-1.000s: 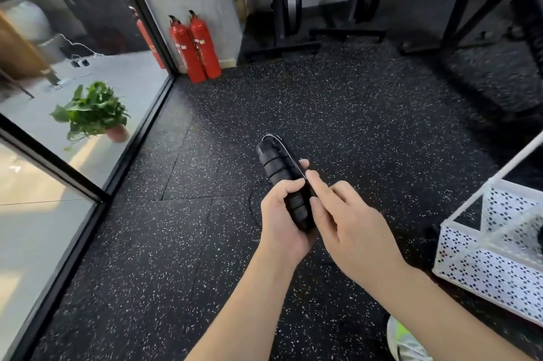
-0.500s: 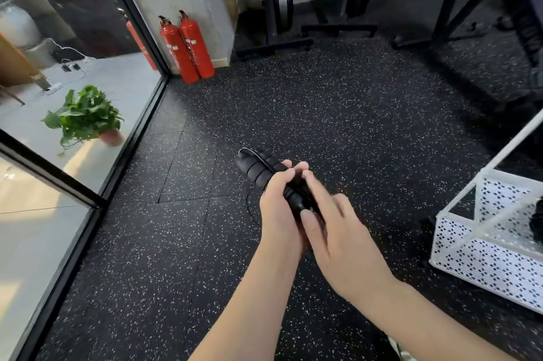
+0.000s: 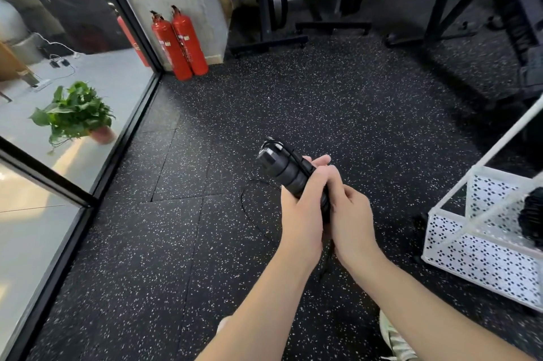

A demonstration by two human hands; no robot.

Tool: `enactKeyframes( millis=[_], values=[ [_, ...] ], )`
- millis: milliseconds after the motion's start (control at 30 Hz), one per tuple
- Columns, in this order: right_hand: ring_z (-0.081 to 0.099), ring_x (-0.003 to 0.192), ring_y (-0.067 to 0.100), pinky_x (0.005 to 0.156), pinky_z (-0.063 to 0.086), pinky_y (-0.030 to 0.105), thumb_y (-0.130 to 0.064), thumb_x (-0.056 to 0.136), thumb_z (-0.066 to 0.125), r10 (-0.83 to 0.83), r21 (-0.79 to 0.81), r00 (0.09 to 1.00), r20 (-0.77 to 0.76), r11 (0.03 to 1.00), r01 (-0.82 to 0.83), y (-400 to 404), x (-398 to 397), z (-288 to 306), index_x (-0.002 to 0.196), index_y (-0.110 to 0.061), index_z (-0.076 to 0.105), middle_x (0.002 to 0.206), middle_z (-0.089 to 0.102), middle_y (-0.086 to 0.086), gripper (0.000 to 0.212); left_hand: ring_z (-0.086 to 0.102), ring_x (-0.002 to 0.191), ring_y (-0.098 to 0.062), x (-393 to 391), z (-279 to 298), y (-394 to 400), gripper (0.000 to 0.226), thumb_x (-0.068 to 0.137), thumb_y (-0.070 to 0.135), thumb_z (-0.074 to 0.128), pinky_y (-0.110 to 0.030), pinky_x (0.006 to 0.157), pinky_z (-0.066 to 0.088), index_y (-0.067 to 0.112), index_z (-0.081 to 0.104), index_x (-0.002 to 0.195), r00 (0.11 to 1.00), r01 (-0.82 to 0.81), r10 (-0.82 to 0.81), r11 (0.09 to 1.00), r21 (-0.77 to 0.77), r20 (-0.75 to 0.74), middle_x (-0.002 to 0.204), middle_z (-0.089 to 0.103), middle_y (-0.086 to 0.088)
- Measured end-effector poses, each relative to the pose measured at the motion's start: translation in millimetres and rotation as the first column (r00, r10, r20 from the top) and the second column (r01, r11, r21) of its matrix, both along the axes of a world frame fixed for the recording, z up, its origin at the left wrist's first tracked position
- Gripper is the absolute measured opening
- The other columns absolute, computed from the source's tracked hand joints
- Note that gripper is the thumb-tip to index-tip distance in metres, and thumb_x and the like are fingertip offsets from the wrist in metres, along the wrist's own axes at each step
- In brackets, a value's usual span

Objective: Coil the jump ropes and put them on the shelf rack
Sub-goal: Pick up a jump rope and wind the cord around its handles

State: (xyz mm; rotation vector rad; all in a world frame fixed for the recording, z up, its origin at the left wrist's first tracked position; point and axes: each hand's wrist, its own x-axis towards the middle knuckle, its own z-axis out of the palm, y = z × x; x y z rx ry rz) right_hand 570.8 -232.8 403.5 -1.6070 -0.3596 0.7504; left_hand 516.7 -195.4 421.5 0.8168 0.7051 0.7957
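Black jump rope handles (image 3: 282,168), held together with thin cord wound along them, stick up and to the left out of my hands. My left hand (image 3: 302,213) grips the handles from the left. My right hand (image 3: 349,213) wraps the lower part from the right, its fingers curled round the bundle. A loose length of black cord (image 3: 249,210) hangs from the bundle and loops over the floor. The white perforated shelf rack (image 3: 482,260) stands at the right, with a dark coiled item (image 3: 531,219) in it.
Black speckled rubber floor all around. Two red fire extinguishers (image 3: 179,43) stand by the wall corner at the back left. A glass wall with a black frame (image 3: 88,202) runs along the left, a potted plant (image 3: 76,113) behind it. Gym equipment frames (image 3: 270,2) stand at the back.
My right hand has gone from fingers laid along the handles to wrapped round their lower part. The bundle stays in my left hand.
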Motion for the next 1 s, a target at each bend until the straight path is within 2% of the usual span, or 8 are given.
enactKeyframes(
  millis=[167, 267, 367, 467, 567, 700, 833, 1000],
  values=[
    [0.046, 0.055, 0.021, 0.055, 0.044, 0.045, -0.073, 0.09, 0.05, -0.005, -0.012, 0.983, 0.181, 1.0, 0.008, 1, 14, 0, 0.07, 0.0, 0.051, 0.057, 0.05, 0.004, 0.075, 0.066, 0.095, -0.011, -6, 6, 15, 0.07, 0.073, 0.02, 0.088, -0.031, 0.084, 0.054, 0.021, 0.047, 0.131, 0.99, -0.112, 0.116, 0.992, 0.059, -0.079, 0.109, 0.067, 0.003],
    [0.056, 0.058, 0.025, 0.058, 0.048, 0.038, -0.063, 0.097, 0.048, 0.039, -0.128, 0.914, 0.403, 0.992, 0.014, -5, 34, 4, 0.072, -0.004, 0.057, 0.06, 0.058, 0.003, 0.065, 0.051, 0.127, 0.002, -32, 15, 31, 0.114, 0.068, 0.025, 0.095, -0.028, 0.105, 0.04, 0.043, 0.019, 0.152, 0.932, -0.172, 0.256, 0.936, 0.308, -0.256, 0.145, 0.047, 0.009],
    [0.054, 0.057, 0.016, 0.051, 0.036, 0.021, -0.059, 0.097, 0.05, 0.153, -0.245, 0.796, 0.586, 0.969, -0.006, -10, 51, 7, 0.074, -0.013, 0.058, 0.06, 0.058, 0.0, 0.052, 0.024, 0.149, -0.002, -53, 11, 44, 0.115, 0.059, 0.054, 0.091, -0.033, 0.124, 0.015, 0.043, 0.025, 0.151, 0.781, 0.227, 0.404, 0.527, 0.819, -0.477, 0.158, 0.031, 0.016],
    [0.057, 0.055, 0.019, 0.05, 0.041, 0.023, -0.061, 0.094, 0.053, 0.273, -0.291, 0.747, 0.606, 0.95, -0.111, -10, 47, 3, 0.077, -0.015, 0.059, 0.062, 0.061, 0.002, 0.049, 0.029, 0.149, -0.015, -50, -1, 43, 0.106, 0.061, 0.069, 0.082, -0.046, 0.125, 0.009, 0.036, 0.035, 0.15, 0.497, 0.745, 0.549, 0.126, 0.655, -0.672, 0.153, 0.041, 0.011],
    [0.051, 0.052, 0.013, 0.047, 0.04, 0.021, -0.06, 0.093, 0.056, 0.351, -0.324, 0.748, 0.564, 0.927, -0.19, -11, 40, 4, 0.076, -0.017, 0.058, 0.063, 0.06, -0.001, 0.046, 0.055, 0.121, -0.019, -46, -9, 43, 0.075, 0.079, 0.056, 0.072, -0.041, 0.104, 0.04, 0.034, 0.036, 0.141, 0.282, 0.889, 0.532, 0.169, 0.427, -0.798, 0.127, 0.058, 0.011],
    [0.043, 0.05, 0.007, 0.048, 0.037, 0.018, -0.059, 0.094, 0.056, 0.403, -0.281, 0.776, 0.485, 0.912, -0.297, -16, 42, 5, 0.077, -0.013, 0.061, 0.058, 0.054, -0.006, 0.049, 0.056, 0.082, -0.02, -50, -7, 45, 0.03, 0.085, 0.035, 0.06, -0.035, 0.067, 0.042, 0.031, 0.037, 0.104, 0.311, 0.875, 0.46, 0.203, 0.44, -0.831, 0.093, 0.055, 0.011],
    [0.045, 0.057, 0.006, 0.052, 0.039, 0.02, -0.055, 0.103, 0.043, 0.364, 0.006, 0.907, 0.213, 0.927, -0.374, -20, 45, 2, 0.079, -0.024, 0.067, 0.063, 0.054, -0.01, 0.046, 0.054, 0.072, -0.019, -50, -2, 42, 0.028, 0.084, 0.032, 0.059, -0.034, 0.063, 0.04, 0.03, 0.034, 0.094, 0.347, 0.806, 0.412, 0.329, 0.493, -0.843, 0.085, 0.055, 0.01],
    [0.035, 0.063, 0.012, 0.059, 0.031, 0.036, -0.062, 0.098, 0.039, 0.286, 0.061, 0.881, 0.377, 0.941, -0.332, -22, 47, -15, 0.074, -0.023, 0.048, 0.066, 0.041, -0.011, 0.047, 0.056, 0.069, -0.016, -54, 6, 49, 0.023, 0.084, 0.031, 0.06, -0.035, 0.066, 0.046, 0.031, 0.038, 0.09, 0.345, 0.731, 0.365, 0.473, 0.491, -0.865, 0.078, 0.059, 0.009]
  ],
)
